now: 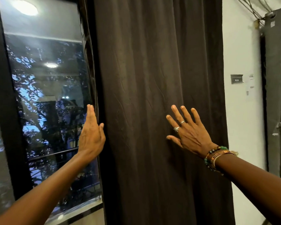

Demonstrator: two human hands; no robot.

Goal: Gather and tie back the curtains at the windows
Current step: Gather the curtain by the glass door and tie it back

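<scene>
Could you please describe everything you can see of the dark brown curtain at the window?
The dark brown curtain is a thick-looking, matte, soft cloth hanging straight down in broad vertical folds, with wavy creases at mid-height. It is not yet gathered or tied, and spans from the window to the white wall; top and hem are out of view. The left hand lies straight-fingered along its left edge, thumb on the front; the right hand, fingers spread, rests flat on its front.

A grey switch plate sits on the white wall, with dark cables bunched high above it.
</scene>
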